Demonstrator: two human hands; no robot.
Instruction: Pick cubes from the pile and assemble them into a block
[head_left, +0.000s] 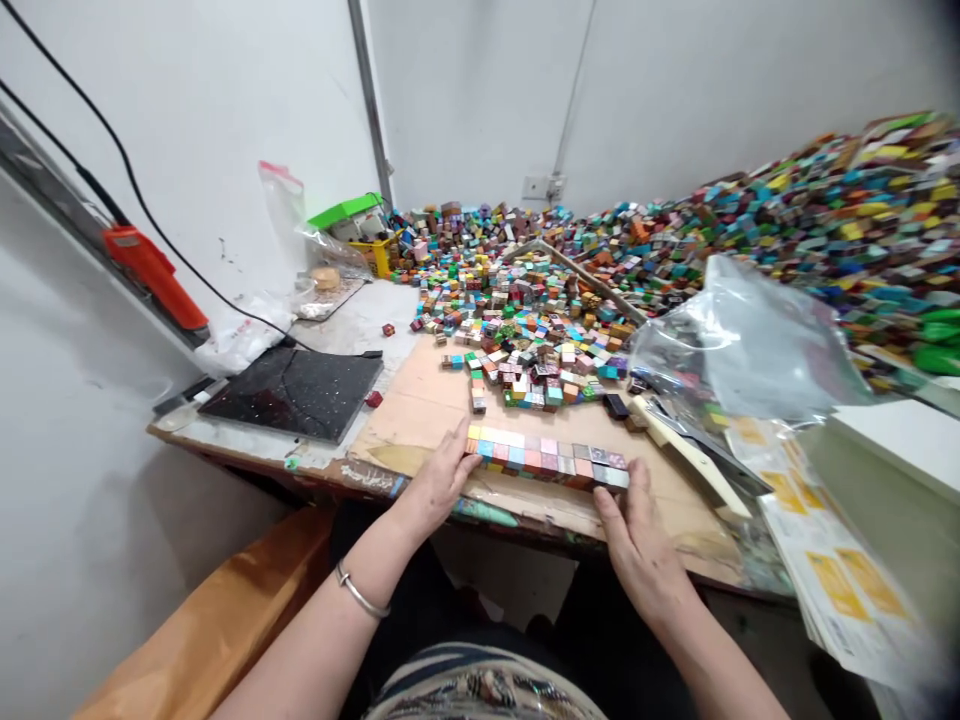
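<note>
A neat rectangular block of small coloured cubes [546,457], two rows wide, lies on the wooden board [420,410] near the front edge. My left hand [442,482] presses flat against the block's left end, fingers stretched out. My right hand [637,535] presses against its right end, fingers extended too. Both hands squeeze the rows together from the sides. A silver bangle [360,595] circles my left wrist.
Behind the block sits a loose heap of coloured cubes [532,350], and a huge pile [825,220] fills the back and right. A clear plastic bag [750,350], yellow printed sheets [832,570], a wooden stick [690,455], a dark slab [296,393] and an orange tool [154,275] are around.
</note>
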